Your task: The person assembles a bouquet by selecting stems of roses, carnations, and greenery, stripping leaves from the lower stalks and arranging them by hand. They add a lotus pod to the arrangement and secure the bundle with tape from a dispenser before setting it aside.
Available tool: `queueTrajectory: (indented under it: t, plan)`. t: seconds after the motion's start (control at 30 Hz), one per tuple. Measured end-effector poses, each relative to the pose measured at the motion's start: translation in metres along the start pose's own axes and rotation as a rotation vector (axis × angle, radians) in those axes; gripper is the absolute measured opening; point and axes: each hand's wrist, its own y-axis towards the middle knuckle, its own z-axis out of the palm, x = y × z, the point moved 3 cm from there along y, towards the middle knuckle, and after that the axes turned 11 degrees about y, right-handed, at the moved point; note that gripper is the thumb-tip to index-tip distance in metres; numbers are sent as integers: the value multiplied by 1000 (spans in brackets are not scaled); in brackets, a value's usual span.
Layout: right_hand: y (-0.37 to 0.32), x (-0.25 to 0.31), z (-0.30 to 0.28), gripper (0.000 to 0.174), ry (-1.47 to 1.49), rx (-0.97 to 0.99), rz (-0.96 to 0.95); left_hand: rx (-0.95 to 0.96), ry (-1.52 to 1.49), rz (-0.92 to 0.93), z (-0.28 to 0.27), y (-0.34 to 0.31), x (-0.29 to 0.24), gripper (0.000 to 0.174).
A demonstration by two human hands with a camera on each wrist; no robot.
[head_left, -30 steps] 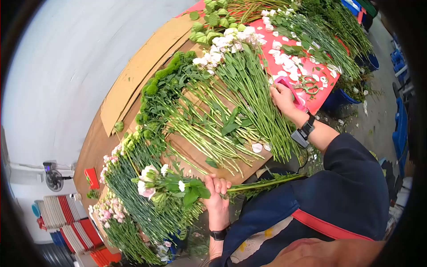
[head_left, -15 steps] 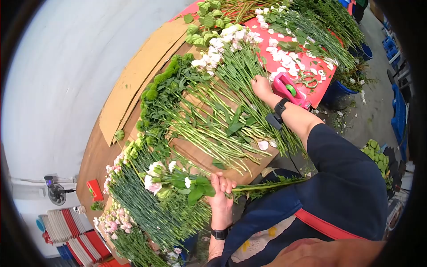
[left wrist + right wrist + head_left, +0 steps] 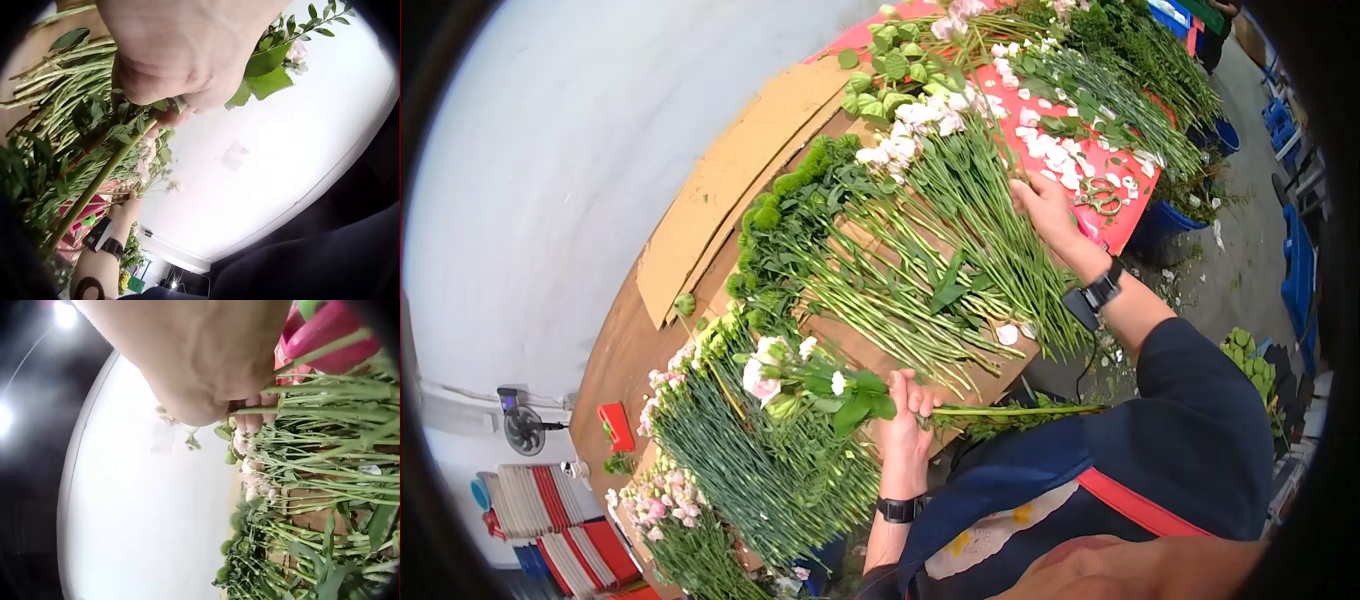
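My left hand [image 3: 908, 425] grips a small bunch of flowers [image 3: 762, 382] by its stems, just below the broad green leaves. Pale pink and white blooms point left, and the long stems stretch right toward my body. My right hand [image 3: 1050, 215] pinches a single stem between thumb and fingers, over the edge of a pile of long-stemmed pale pink flowers [image 3: 970, 200]. That stem rises to a pale pink bloom [image 3: 953, 24] above the pile. In the right wrist view, green stems [image 3: 337, 412] run beside my fingers.
A pink tape dispenser [image 3: 1088, 226] and green-handled scissors [image 3: 1103, 198] lie on a petal-strewn red mat [image 3: 1138, 212]. Stripped stems [image 3: 900, 310], green fluffy flowers [image 3: 768, 215] and dark green bundles [image 3: 745, 450] cover the table. Cardboard sheets [image 3: 730, 190] lie along the far edge.
My right hand reached left into the pale pink pile, then drew back right with one stem, whose bloom now stands above the pile. My left hand keeps its grip on the bunch.
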Motion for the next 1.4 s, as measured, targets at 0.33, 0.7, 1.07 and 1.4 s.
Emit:
queueTrajectory:
  t: [0.33, 0.7, 1.07, 1.4]
  plan:
    - [-71, 136, 62, 28, -16, 201, -198, 136, -8, 28, 11, 1, -14, 24]
    - [-232, 52, 115, 29, -357, 938, -205, 107, -129, 294, -32, -32, -33, 45]
    - [-268, 39, 163, 31, -526, 1432, -83, -94, -18, 281, -87, -48, -34, 21]
    - [-158, -56, 226, 29, -642, 1230, 7, -52, -94, 238, -109, -54, -34, 19]
